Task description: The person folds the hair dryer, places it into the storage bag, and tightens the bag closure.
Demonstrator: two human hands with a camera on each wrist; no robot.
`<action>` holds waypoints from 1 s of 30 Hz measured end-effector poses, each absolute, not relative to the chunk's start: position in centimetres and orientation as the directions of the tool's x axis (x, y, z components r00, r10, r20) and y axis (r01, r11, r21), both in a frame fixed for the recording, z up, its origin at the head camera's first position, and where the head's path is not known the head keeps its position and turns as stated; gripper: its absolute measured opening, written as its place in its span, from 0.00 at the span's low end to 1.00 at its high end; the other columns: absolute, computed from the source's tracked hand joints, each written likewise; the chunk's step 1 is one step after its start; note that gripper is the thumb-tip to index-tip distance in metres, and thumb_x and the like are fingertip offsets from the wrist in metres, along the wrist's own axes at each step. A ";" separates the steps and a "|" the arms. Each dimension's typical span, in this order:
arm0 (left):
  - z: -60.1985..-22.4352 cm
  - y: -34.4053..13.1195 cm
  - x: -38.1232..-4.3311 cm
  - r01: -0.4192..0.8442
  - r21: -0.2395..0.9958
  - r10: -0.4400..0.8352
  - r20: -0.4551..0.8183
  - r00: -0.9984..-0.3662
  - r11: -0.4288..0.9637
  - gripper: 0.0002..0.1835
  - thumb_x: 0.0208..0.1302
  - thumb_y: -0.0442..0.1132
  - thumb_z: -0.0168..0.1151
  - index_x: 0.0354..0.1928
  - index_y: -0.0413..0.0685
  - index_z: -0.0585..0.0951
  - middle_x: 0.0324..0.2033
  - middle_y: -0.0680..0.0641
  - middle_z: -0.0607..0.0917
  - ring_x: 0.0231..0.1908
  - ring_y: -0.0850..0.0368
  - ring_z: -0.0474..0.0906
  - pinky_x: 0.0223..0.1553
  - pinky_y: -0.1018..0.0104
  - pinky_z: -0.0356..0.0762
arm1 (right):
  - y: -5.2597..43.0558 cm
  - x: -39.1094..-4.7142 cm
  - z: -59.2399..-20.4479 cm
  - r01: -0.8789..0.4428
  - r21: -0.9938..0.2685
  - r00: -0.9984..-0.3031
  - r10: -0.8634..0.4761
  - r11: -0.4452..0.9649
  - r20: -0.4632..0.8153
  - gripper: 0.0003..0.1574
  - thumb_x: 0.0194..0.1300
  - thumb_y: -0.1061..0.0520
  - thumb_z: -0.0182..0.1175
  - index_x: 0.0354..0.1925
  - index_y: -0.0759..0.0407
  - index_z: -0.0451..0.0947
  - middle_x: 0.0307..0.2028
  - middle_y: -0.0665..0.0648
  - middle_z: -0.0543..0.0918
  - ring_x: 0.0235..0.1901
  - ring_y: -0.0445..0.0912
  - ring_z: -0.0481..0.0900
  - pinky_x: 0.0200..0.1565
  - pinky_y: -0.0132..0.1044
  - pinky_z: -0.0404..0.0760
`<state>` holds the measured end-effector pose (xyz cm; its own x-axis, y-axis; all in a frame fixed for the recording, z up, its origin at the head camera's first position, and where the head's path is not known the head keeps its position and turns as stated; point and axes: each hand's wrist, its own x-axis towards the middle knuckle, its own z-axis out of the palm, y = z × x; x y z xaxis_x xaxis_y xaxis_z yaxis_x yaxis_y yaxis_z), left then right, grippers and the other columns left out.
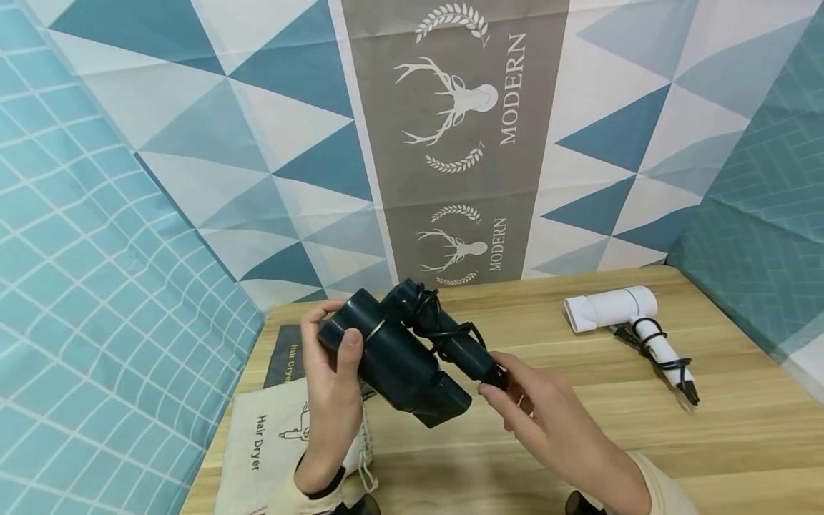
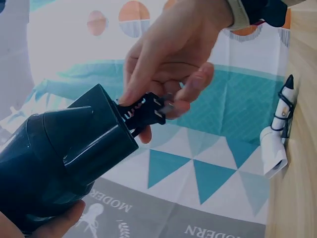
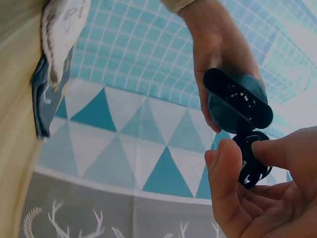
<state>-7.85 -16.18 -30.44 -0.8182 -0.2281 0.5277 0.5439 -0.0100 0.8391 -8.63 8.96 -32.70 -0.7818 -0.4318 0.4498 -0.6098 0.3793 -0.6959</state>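
Note:
A dark green-blue hair dryer (image 1: 399, 361) is held up above the wooden table, its nozzle (image 1: 444, 400) angled down to the right. My left hand (image 1: 331, 393) grips the rear of the barrel, thumb across the near side. Black cord (image 1: 444, 332) is wound round the handle (image 1: 460, 350). My right hand (image 1: 547, 411) pinches the black plug end (image 2: 143, 111) at the handle's tip between thumb and fingers. In the left wrist view, metal prongs show near those fingers. The right wrist view shows the nozzle's slot-shaped opening (image 3: 240, 99) end-on.
A white hair dryer (image 1: 611, 307) with cord round its handle lies on the table (image 1: 727, 443) at the right. On the left lie a cream drawstring bag (image 1: 257, 429) printed "Hair Dryer" and a dark grey item (image 1: 280, 357) with similar lettering. Patterned sheets (image 1: 309, 143) stand behind.

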 end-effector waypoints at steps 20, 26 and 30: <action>-32.6 -17.7 -8.9 0.297 0.952 -0.117 0.288 -0.951 -0.075 0.18 0.79 0.43 0.45 0.64 0.50 0.59 0.53 0.38 0.72 0.39 0.49 0.82 0.35 0.59 0.85 | 8.7 -10.9 -34.0 -0.171 -0.972 -0.742 -0.628 -0.163 0.236 0.17 0.79 0.62 0.46 0.60 0.69 0.66 0.37 0.69 0.78 0.31 0.55 0.81 0.32 0.49 0.85; -34.7 -18.5 -9.6 0.170 0.985 -0.005 0.170 -0.985 -0.039 0.19 0.79 0.45 0.47 0.66 0.52 0.60 0.53 0.37 0.73 0.39 0.46 0.84 0.33 0.48 0.85 | 9.1 -11.6 -34.8 0.108 -0.971 -0.749 -0.659 -0.214 0.062 0.15 0.78 0.58 0.50 0.53 0.70 0.70 0.39 0.61 0.79 0.34 0.48 0.82 0.38 0.44 0.85; -36.0 -18.9 -9.9 0.117 0.992 0.070 0.120 -0.990 -0.042 0.19 0.79 0.45 0.47 0.66 0.50 0.60 0.54 0.34 0.74 0.40 0.44 0.85 0.32 0.46 0.85 | 9.6 -11.9 -35.7 0.243 -0.943 -0.660 -0.751 -0.226 0.010 0.12 0.78 0.60 0.48 0.51 0.68 0.72 0.39 0.60 0.82 0.36 0.48 0.84 0.41 0.42 0.85</action>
<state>-9.95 -18.86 -36.04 -0.9903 0.0702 0.1200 0.1172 -0.0422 0.9922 -11.88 9.57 -35.69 -0.6600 -0.7512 0.0103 0.2429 -0.2264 -0.9433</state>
